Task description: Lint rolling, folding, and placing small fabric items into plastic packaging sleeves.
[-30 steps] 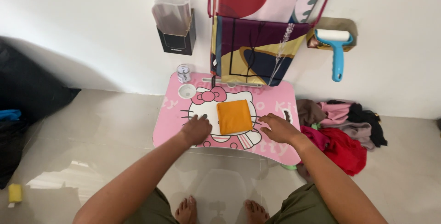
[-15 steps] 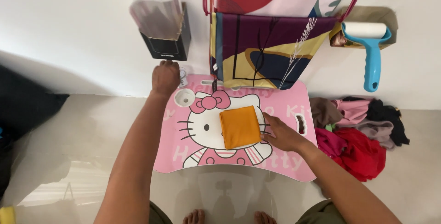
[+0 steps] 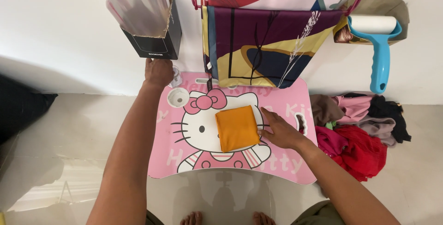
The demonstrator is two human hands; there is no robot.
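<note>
Left hand [image 3: 158, 72] is stretched out to the far left corner of the pink lap table [image 3: 286, 169], fingers curled around a small clear jar [image 3: 176, 75] sitting just behind the round cup hole [image 3: 178, 97]. Can't quite see how firm that grip is, the jar is mostly hidden behind my knuckles.

Right hand [image 3: 281, 132] is flat and open, fingertips resting on the right edge of the folded orange cloth [image 3: 237, 128], which lies about mid-table on the cartoon cat print.

Around it, big to small: patterned fabric [image 3: 263, 45] hanging off a rack above the far edge, a heap of clothes [image 3: 357, 130] on the floor past the right edge, a black box with a clear plastic sleeve [image 3: 146, 17] against the wall, and a blue-handled lint roller [image 3: 379, 45] on the wall.

If you ask me, the trick is keeping the right palm light and flat so the fold doesn't skid or open, and gripping the jar low with the whole hand since it's close to the far edge.
</note>
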